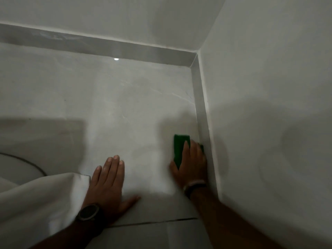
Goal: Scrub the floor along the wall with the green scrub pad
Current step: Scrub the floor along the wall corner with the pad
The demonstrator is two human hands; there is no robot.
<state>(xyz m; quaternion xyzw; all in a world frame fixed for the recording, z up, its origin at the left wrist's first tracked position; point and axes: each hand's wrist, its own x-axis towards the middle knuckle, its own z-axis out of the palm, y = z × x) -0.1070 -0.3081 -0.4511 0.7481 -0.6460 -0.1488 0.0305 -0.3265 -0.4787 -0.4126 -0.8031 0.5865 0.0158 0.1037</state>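
Observation:
A green scrub pad lies flat on the pale tiled floor, close to the grey skirting of the right wall. My right hand presses down on the pad, fingers spread over its near half, thumb at its left edge. The pad's far end shows beyond my fingertips. My left hand rests flat on the floor to the left, palm down, fingers together, holding nothing. A dark watch sits on the left wrist and a band on the right wrist.
White cloth hangs into view at lower left, touching my left hand. A thin dark cable curves across the floor at left. The right wall meets the far wall at a corner. A dark grout line crosses the floor near me.

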